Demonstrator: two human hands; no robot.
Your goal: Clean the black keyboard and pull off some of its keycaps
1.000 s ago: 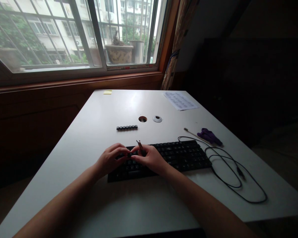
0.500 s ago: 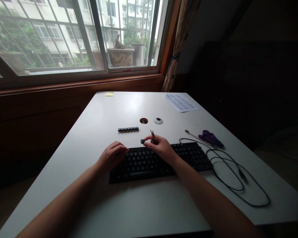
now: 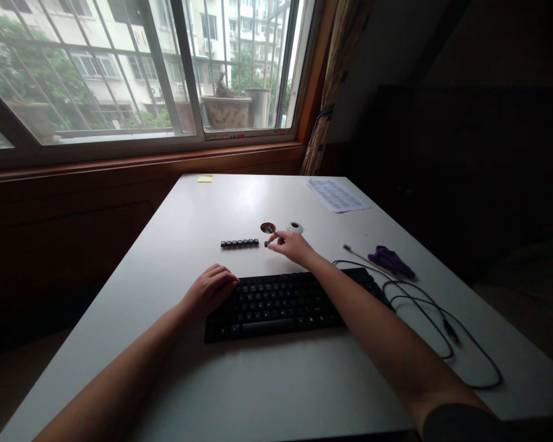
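A black keyboard (image 3: 270, 304) lies on the white table, turned slightly. My left hand (image 3: 211, 287) is closed over its upper left corner, the fingertips partly hidden. Between thumb and forefinger my right hand (image 3: 294, 247) pinches a small black keycap (image 3: 266, 244), at or just above the tabletop behind the keyboard. A slim tool (image 3: 273, 231) with a forked tip also sticks out of the right hand; its other end is hidden. Just left of the pinched keycap stands a neat row of several black keycaps (image 3: 239, 244).
A round cable hole (image 3: 267, 227) and its loose grey ring cover (image 3: 294, 228) lie beyond the right hand. To the right are a thin brush (image 3: 364, 258), a purple cloth (image 3: 391, 261) and the looped black cable (image 3: 482, 356). Printed paper (image 3: 337, 194) and a yellow sticky note (image 3: 205, 178) lie at the back.
My right hand has moved away from over the keyboard, carrying the keycap and tool to the right end of the keycap row. My left hand stays on the keyboard corner.
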